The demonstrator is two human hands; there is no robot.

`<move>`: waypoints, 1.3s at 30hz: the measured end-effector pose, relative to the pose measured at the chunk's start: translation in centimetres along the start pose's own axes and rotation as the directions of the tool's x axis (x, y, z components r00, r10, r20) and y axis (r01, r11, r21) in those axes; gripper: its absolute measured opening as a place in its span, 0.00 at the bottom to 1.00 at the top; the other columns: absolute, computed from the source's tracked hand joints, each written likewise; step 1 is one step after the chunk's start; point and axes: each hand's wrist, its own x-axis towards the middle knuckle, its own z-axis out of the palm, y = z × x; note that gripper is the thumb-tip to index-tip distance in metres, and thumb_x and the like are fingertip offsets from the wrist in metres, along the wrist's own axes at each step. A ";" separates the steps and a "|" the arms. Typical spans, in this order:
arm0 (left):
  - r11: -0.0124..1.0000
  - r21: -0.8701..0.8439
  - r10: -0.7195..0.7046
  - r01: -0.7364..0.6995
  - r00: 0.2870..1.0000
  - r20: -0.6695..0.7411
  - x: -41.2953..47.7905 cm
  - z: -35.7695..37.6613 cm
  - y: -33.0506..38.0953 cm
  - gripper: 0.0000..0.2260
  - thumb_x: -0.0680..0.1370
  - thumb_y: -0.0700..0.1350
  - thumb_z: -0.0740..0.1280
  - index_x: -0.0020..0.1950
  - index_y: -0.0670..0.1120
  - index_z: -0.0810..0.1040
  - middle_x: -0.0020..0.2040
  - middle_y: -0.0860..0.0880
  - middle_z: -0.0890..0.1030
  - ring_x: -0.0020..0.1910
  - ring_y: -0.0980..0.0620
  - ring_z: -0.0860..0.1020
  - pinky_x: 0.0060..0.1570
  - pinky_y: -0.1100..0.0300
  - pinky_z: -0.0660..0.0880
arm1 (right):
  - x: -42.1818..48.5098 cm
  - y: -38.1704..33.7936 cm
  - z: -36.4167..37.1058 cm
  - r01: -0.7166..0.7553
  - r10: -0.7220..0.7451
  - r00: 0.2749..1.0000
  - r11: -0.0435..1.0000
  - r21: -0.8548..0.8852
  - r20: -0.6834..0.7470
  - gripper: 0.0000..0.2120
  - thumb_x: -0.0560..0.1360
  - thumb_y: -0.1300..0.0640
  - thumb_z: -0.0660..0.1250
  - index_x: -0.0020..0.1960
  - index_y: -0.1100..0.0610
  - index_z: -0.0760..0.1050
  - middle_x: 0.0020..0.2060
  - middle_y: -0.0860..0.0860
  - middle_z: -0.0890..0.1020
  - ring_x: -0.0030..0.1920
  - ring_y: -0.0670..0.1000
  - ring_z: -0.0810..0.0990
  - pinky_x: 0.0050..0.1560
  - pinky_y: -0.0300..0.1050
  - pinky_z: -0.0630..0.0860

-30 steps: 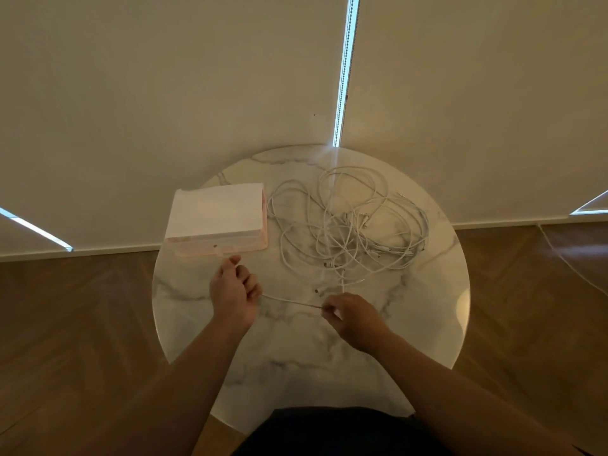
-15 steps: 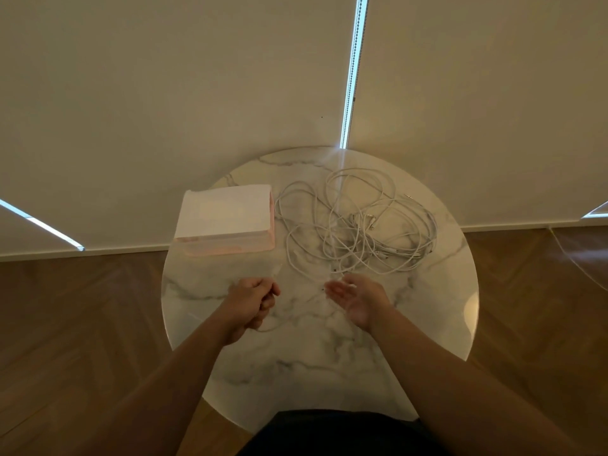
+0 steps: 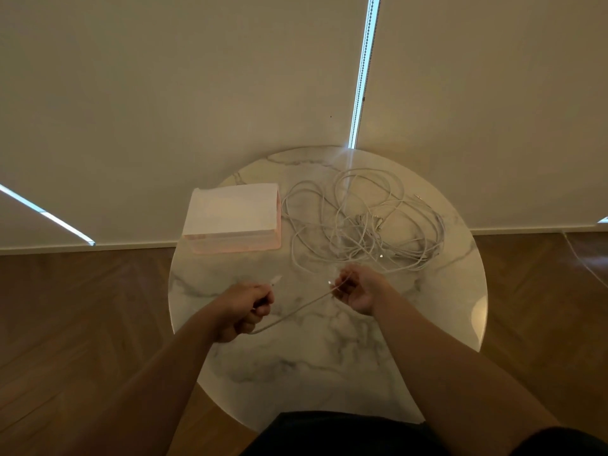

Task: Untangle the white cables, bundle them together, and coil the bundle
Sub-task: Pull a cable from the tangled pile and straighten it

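A loose tangle of white cables [image 3: 362,222] lies on the far right half of the round marble table [image 3: 329,357]. One white cable strand [image 3: 296,309] runs slack between my two hands above the table's middle. My left hand [image 3: 245,311] is a fist closed on that strand, with the cable's plug end [image 3: 275,280] poking out past the thumb. My right hand [image 3: 357,291] is curled, palm turned up, gripping the strand near the front edge of the tangle.
A white box with a pink base [image 3: 232,218] stands on the table's far left, beside the tangle. Pale roller blinds hang behind the table. Wooden floor surrounds it, and a thin cable [image 3: 589,268] trails over the floor at the right.
The right hand, open half a second ago, has closed on the strand. The left fist has lifted and turned, and the plug end now shows beyond it. The strand sags between both hands.
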 end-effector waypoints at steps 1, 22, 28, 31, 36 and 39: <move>1.000 -0.001 -0.015 0.015 1.000 -0.020 0.0 -0.7 -0.1 0.13 0.84 0.45 0.54 0.43 0.43 0.71 0.27 0.49 0.67 0.22 0.56 0.56 0.21 0.66 0.51 | 0.0 -0.5 -0.4 0.015 -0.015 1.000 1.000 0.000 -0.015 0.13 0.81 0.59 0.61 0.38 0.61 0.71 0.29 0.56 0.75 0.28 0.53 0.77 0.29 0.49 0.81; 0.889 -0.400 0.301 -0.222 0.942 0.148 3.5 8.4 1.5 0.17 0.84 0.42 0.52 0.36 0.42 0.69 0.32 0.47 0.69 0.26 0.55 0.59 0.24 0.64 0.57 | -5.5 -4.2 2.2 0.145 -0.134 0.986 0.983 -0.111 0.103 0.07 0.75 0.62 0.62 0.42 0.62 0.76 0.30 0.52 0.73 0.31 0.49 0.71 0.36 0.43 0.70; 0.928 -0.160 0.361 -0.336 0.916 0.176 1.8 6.6 -0.3 0.18 0.84 0.41 0.52 0.35 0.42 0.69 0.29 0.50 0.69 0.25 0.56 0.59 0.25 0.63 0.57 | -6.0 -5.8 4.2 0.117 -0.114 0.992 0.992 -0.050 0.053 0.10 0.79 0.69 0.58 0.40 0.65 0.72 0.34 0.58 0.73 0.34 0.53 0.74 0.29 0.47 0.81; 0.914 -0.193 0.389 -0.358 0.906 0.164 1.5 6.0 -1.0 0.18 0.84 0.41 0.53 0.34 0.43 0.69 0.31 0.48 0.67 0.25 0.56 0.60 0.24 0.64 0.57 | -7.0 -6.4 6.0 0.188 -0.172 0.981 0.961 -0.202 0.094 0.10 0.80 0.66 0.59 0.42 0.66 0.74 0.32 0.56 0.76 0.32 0.52 0.75 0.27 0.42 0.79; 0.813 -0.321 0.543 -0.486 0.831 0.118 1.0 5.1 1.5 0.18 0.83 0.42 0.55 0.33 0.44 0.71 0.31 0.48 0.65 0.26 0.54 0.58 0.25 0.64 0.57 | -10.1 -9.3 8.2 0.453 -0.369 0.837 0.882 -0.133 0.404 0.10 0.80 0.59 0.61 0.49 0.63 0.78 0.29 0.52 0.75 0.27 0.50 0.74 0.31 0.44 0.75; 0.799 -0.293 0.576 -0.525 0.808 0.122 0.8 4.5 2.6 0.19 0.83 0.42 0.55 0.32 0.44 0.71 0.31 0.49 0.66 0.26 0.54 0.57 0.26 0.63 0.56 | -8.9 -10.3 6.9 0.382 -0.351 0.915 0.912 -0.150 0.199 0.12 0.82 0.55 0.59 0.48 0.63 0.73 0.22 0.52 0.71 0.21 0.50 0.72 0.27 0.43 0.77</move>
